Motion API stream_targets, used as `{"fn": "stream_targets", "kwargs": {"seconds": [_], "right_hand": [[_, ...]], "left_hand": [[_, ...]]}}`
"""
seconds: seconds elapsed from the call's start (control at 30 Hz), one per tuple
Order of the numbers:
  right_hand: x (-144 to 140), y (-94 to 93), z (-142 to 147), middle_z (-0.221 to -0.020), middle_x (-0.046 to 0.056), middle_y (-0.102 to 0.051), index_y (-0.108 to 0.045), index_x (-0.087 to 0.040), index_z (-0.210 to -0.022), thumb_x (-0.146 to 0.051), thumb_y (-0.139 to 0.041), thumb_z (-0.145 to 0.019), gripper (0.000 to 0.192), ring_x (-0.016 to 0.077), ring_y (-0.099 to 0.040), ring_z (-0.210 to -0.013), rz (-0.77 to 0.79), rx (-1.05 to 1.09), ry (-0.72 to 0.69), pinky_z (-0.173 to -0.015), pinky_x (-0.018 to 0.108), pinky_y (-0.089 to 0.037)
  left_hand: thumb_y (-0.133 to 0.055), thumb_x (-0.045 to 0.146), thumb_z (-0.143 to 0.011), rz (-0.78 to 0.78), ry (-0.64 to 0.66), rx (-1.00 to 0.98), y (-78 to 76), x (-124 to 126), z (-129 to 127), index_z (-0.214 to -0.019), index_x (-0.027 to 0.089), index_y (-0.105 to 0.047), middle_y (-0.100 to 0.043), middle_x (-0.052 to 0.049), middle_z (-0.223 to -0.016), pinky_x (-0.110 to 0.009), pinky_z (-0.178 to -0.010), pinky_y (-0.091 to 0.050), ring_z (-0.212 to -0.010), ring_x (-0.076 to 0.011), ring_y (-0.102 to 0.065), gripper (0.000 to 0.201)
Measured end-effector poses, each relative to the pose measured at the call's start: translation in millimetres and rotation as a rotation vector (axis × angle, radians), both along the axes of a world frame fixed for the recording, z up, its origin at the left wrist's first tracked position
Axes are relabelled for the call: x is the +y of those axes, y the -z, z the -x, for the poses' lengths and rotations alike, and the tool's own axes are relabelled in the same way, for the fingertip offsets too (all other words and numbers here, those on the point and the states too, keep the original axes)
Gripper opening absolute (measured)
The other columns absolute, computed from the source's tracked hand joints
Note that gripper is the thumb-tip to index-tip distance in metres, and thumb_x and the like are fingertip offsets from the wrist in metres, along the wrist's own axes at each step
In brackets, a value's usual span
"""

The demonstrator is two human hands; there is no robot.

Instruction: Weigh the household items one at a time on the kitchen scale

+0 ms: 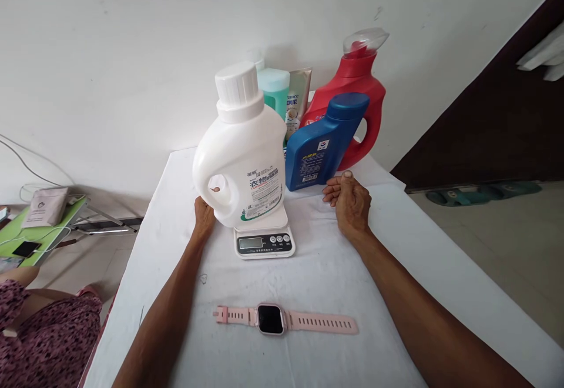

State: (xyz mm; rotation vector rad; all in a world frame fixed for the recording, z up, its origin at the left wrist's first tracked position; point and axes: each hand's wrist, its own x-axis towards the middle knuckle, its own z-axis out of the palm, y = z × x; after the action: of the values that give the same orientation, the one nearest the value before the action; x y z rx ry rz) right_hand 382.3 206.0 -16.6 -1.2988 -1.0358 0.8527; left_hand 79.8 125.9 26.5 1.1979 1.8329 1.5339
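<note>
Head view — bottle: the white detergent jug [244,153] stands upright on the small kitchen scale [264,241], straight ahead of the left hand and touching it.
Head view — long axis: vertical, its white cap on top; the handle loop faces the left hand.
Head view — left hand [204,214]: curled into the jug's handle, fingers threaded through the loop (one fingertip shows inside the hole), closed around the grip.
Head view — right hand [350,200]: lying flat on the white tabletop [396,247], fingers loosely together and pointing toward the jug, holding nothing; its thumb sits just below the blue bottle [319,144].
Head view — nearer hand: the left — it is in contact; the right is well apart, off to the jug's far side.
Head view — beyond the hands: a red jug [352,94] and a teal bottle [273,88] against the wall.
Head view — nearer than the hands: a pink smartwatch [282,319] lies flat between the forearms, strap running left to right.
</note>
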Motion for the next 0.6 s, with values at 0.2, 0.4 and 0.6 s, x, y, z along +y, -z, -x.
{"fn": "stream_targets", "kwargs": {"seconds": [0.2,0.4,0.6], "right_hand": [[-0.9,-2.5,0.2,-0.065,0.003,-0.067,-0.066,-0.022,-0.077,-0.086,-0.04,-0.095,0.071,0.0163,-0.063,-0.053,0.006,-0.008,-0.001,-0.053,0.03,-0.047],[-0.3,1.6,-0.3,-0.065,0.003,-0.067,-0.066,-0.022,-0.077,-0.086,-0.041,-0.095,0.071,0.0158,-0.062,-0.052,-0.001,0.004,-0.004,-0.051,0.029,-0.046],[8.2,-3.5,-1.1,-0.065,0.006,-0.068,-0.065,-0.021,-0.074,-0.085,-0.042,-0.095,0.071,0.0159,-0.062,-0.05,0.097,0.128,0.029,-0.047,0.028,-0.047]], "left_hand": [[-0.071,0.038,-0.076,0.003,0.02,0.037,1.8,0.1,2.3,-0.065,0.022,-0.053,-0.059,-0.001,-0.064,-0.033,-0.066,-0.044,-0.073,-0.0201,-0.052,0.027],[-0.072,0.044,-0.081,-0.013,0.017,0.016,4.6,0.1,3.1,-0.065,0.022,-0.054,-0.057,-0.001,-0.063,-0.033,-0.065,-0.046,-0.072,-0.0207,-0.053,0.033],[-0.046,0.078,-0.095,-0.294,-0.064,-0.166,-41.2,-2.6,0.0,-0.088,0.021,-0.067,-0.065,-0.004,-0.08,-0.03,-0.07,-0.05,-0.075,-0.0186,-0.06,0.062]]}}
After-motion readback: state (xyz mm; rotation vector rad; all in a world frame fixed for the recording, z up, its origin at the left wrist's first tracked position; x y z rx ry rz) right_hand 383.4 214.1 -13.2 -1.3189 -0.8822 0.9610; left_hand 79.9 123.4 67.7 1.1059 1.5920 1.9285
